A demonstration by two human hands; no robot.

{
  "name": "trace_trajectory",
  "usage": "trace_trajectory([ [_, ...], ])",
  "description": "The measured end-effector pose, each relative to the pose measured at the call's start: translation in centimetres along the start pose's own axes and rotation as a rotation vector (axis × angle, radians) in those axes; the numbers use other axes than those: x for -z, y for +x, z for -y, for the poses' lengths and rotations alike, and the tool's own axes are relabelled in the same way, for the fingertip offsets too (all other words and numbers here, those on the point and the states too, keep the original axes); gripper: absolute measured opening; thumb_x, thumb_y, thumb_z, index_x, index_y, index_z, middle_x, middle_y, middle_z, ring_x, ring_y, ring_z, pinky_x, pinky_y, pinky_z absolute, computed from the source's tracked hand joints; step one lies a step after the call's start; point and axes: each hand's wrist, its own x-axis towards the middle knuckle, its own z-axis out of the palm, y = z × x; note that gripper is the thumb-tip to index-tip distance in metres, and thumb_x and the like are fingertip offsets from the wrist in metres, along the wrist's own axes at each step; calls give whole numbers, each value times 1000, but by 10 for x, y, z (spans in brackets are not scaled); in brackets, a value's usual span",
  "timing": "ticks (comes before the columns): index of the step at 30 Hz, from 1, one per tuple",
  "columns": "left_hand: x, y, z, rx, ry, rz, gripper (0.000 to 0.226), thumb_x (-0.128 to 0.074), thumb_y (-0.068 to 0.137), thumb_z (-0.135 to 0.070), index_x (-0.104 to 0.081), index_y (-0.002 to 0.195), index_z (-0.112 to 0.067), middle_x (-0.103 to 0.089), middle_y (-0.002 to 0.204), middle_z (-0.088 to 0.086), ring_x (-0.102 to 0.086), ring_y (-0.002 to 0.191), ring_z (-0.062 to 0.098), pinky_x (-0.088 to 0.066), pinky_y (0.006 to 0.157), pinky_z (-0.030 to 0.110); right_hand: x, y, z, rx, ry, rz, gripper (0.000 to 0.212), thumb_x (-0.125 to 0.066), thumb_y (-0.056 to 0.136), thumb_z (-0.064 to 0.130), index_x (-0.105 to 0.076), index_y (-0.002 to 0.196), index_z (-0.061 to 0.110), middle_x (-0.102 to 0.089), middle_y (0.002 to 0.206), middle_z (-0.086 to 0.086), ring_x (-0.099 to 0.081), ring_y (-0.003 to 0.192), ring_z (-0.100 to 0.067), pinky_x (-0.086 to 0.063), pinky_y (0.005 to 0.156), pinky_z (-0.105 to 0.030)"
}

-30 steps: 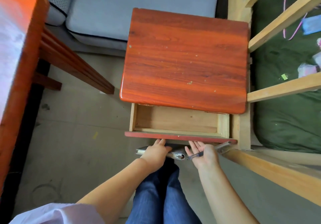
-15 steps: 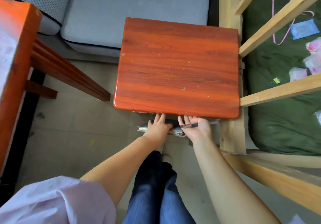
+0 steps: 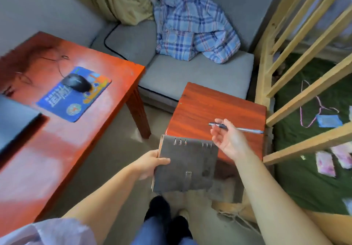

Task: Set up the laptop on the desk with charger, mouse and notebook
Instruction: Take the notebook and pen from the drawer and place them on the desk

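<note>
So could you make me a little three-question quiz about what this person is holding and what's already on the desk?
1. True or false: the left hand grips the grey ring-bound notebook by its edge.
2. What does the right hand hold?
A. a charger
B. a pen
C. a mouse
3. Fill the gap: on the desk, the black mouse sits on a blue ____.

Key
1. True. The notebook is closed and held above the floor, in front of the small red side table.
2. B. The pen is pinched between the fingers.
3. Mouse pad. A dark laptop corner shows at the left edge; no charger can be made out.
</note>
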Motion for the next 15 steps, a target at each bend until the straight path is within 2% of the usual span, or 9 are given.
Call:
trace_trajectory([
  [3,20,-51,8,-148,-388,-125,35,-60,82,-7,-61,117,-10,-73,107,8,-71,92,23,-59,76,36,-56,-14,-7,268,-390,83,17,-43,94,8,-55,93,19,-63,90,-5,-61,76,-14,-45,67,-24],
  [5,36,-83,12,-263,-567,-207,44,-62,77,-12,-58,121,-13,-72,109,7,-70,92,22,-59,78,38,-92,-25,-26,330,-416,167,20,-38,95,4,-51,107,12,-55,104,-9,-52,94,-19,-44,69,-19],
  [7,55,-117,15,-377,-752,-269,44,-61,77,-13,-59,120,-13,-73,107,6,-71,91,21,-59,74,37,-125,-38,-50,432,-541,227,39,-31,91,-10,-47,123,7,-49,119,-8,-47,101,-17,-46,79,-25],
  [9,73,-154,23,-478,-929,-325,38,-60,78,-12,-61,116,-12,-75,104,6,-72,91,20,-60,71,36,-154,-54,-77,553,-716,263,58,-27,83,-17,-50,128,11,-48,130,-4,-50,107,-15,-41,95,-27],
  [10,82,-172,27,-522,-1015,-344,35,-59,78,-12,-62,113,-11,-75,101,6,-73,89,19,-60,69,36,-170,-65,-91,588,-694,279,56,-28,83,-15,-55,124,12,-50,130,-3,-53,109,-14,-41,97,-24],
  [12,98,-210,41,-608,-1177,-363,30,-57,78,-10,-63,108,-8,-76,98,9,-73,87,21,-61,66,39,-207,-89,-120,599,-562,283,38,-35,91,0,-63,106,20,-58,111,0,-63,91,-11,-50,77,-16],
  [13,106,-228,50,-652,-1244,-367,29,-56,79,-9,-62,108,-7,-76,98,10,-73,87,22,-61,65,41,-225,-101,-137,566,-481,274,27,-39,94,12,-62,98,25,-59,98,2,-64,83,-10,-52,71,-20],
  [15,120,-265,70,-735,-1360,-366,31,-54,80,-9,-61,110,-6,-74,101,14,-73,89,26,-60,68,47,-261,-125,-174,480,-433,308,14,-47,93,34,-59,90,29,-59,90,4,-62,92,-17,-52,77,-37],
])
